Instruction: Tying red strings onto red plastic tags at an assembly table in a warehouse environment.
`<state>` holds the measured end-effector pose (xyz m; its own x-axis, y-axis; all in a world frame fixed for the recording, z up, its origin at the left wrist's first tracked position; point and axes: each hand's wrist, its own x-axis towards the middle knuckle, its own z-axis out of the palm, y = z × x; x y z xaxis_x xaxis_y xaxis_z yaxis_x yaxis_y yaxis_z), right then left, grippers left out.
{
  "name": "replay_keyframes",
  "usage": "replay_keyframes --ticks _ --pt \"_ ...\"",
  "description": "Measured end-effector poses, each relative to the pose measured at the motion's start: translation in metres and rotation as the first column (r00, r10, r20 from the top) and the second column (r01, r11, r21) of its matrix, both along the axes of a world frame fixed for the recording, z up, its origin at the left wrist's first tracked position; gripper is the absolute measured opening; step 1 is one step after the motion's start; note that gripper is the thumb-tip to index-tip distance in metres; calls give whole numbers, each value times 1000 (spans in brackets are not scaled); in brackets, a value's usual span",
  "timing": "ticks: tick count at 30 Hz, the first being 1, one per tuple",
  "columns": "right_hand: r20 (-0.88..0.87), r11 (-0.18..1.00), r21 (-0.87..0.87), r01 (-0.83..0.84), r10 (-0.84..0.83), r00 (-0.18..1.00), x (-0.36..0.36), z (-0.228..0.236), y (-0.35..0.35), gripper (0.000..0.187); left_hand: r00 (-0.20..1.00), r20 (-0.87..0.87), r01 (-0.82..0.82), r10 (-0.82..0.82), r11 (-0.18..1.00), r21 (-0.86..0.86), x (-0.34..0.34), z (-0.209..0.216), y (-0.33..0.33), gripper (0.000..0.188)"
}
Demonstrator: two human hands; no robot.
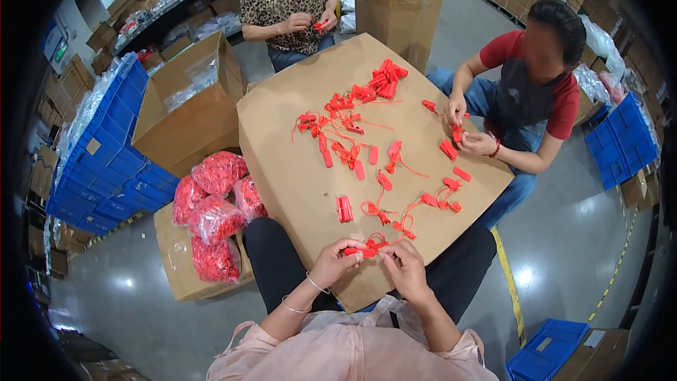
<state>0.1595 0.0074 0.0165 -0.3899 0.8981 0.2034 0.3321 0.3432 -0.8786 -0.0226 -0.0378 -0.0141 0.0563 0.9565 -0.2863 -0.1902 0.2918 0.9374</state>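
Close to my body, over the near edge of the cardboard tabletop (282, 120), both my hands work on one small red plastic piece (362, 252) with a looped red cord. My left hand (333, 262) is closed, pinching the oblong piece between thumb and fingers. My right hand (405, 267) is also closed, its fingertips pinching the cord at the piece's right end. Just beyond lie a corded red piece (403, 228) and a red bundle (344, 209). Farther off, several similar red pieces (345, 155) with tangled cords are spread out, and a pile (388, 77) lies at the far side.
Across the table, one person in a leopard-print shirt (285, 0) and another in a red-sleeved shirt (522, 77) each handle red pieces. Plastic bags of red items (215, 219) rest on a carton (173, 254) at left. Blue crates (106, 148) and open cardboard boxes (398, 10) stand around.
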Motion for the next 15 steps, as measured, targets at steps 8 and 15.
replay_keyframes --ticks 8,15 --pt "17 999 47 21 -22 1000 -3 -2 3 8 995 93 -36 34 999 19 3 3 0 19" --pt "48 995 92 -29 25 999 -3 0 6 8 995 89 -48 39 994 100 5 4 -1 24"
